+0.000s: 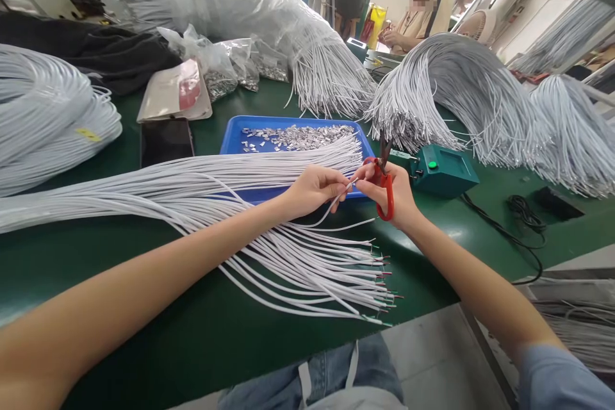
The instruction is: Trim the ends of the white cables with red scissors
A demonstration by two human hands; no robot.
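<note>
Between thumb and fingers, my left hand (319,189) pinches a white cable (331,207) close to its end. Red-handled scissors (388,195) hang on the fingers of my right hand (400,189), blades pointing away from me. The thumb and forefinger of that hand also pinch the cable's tip, where the small detail is hard to make out. Below my hands, a fan of white cables (307,269) ends in thin red and green wires. Another cable bundle (269,163) lies across a blue tray (230,134), which contains many small metal pieces (307,138).
A green device (444,170) with a black cord (528,246) sits right of the tray. Large cable bundles (461,90) line the back and right. A coil (48,115), a phone (166,142) and plastic bags (221,64) are at left. A co-worker (423,6) sits beyond.
</note>
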